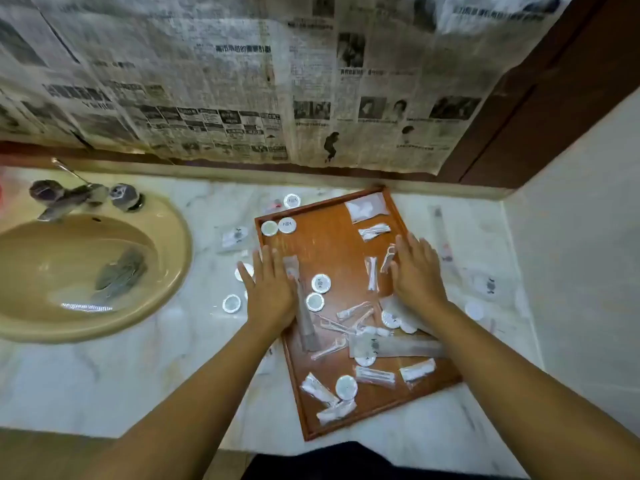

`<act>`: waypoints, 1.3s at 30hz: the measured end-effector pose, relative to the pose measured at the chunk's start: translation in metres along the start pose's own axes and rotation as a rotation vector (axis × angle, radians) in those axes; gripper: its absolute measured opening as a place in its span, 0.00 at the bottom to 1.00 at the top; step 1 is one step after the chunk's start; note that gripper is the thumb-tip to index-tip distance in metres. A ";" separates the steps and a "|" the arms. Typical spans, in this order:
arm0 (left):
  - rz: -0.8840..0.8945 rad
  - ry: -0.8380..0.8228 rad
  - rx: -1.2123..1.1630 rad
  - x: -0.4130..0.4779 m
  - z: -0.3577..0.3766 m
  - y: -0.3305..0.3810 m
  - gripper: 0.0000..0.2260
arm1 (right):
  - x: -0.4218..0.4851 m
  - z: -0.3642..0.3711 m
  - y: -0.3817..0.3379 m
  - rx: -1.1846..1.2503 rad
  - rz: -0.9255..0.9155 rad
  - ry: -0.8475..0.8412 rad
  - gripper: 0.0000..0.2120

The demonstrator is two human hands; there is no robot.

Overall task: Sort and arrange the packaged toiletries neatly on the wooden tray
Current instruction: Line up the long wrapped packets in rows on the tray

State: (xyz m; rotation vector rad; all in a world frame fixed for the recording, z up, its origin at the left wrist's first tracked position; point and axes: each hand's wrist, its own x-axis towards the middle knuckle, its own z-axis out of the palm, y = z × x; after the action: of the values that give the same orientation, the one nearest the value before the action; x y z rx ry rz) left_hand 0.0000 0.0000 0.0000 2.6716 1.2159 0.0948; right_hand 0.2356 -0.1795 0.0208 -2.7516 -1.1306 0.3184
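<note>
A wooden tray point(332, 244) lies tilted on the marble counter, strewn with packaged toiletries: round white discs point(321, 283), floss picks point(353, 310), cotton-swab packets point(375, 375) and a long sleeved packet point(304, 320). My left hand point(270, 289) lies flat with straight fingers over the tray's left rim, beside the long packet. My right hand point(417, 271) lies flat over the tray's right rim, its fingers straight, next to a floss pick point(388, 258). Neither hand grips anything.
A beige sink point(86, 271) with a chrome tap point(69, 195) lies to the left. More discs point(231, 303) and packets point(235, 237) are scattered on the counter on both sides of the tray. Newspaper covers the wall behind; a white wall stands at right.
</note>
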 end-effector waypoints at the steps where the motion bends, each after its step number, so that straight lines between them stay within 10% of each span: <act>1: -0.037 -0.038 -0.013 0.000 0.005 0.000 0.27 | 0.006 0.002 0.004 0.021 0.028 -0.028 0.26; 10: -0.172 -0.120 -0.393 -0.001 0.047 -0.005 0.25 | 0.019 0.014 0.016 0.861 0.451 -0.093 0.33; 24: -0.074 -0.112 -0.531 0.020 0.049 0.001 0.24 | -0.014 0.003 0.024 1.097 0.603 -0.008 0.33; 33: 0.141 -0.154 -0.374 0.033 0.051 0.008 0.24 | -0.050 0.007 0.034 1.039 0.598 0.105 0.28; 39: 0.252 -0.055 -0.206 0.037 0.031 0.017 0.22 | -0.049 0.010 0.041 0.454 0.418 0.039 0.23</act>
State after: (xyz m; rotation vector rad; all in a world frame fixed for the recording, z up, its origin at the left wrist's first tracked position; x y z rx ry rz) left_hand 0.0409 0.0118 -0.0272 2.6119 0.8007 0.1737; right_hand 0.2271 -0.2421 0.0092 -2.5347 -0.3935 0.4953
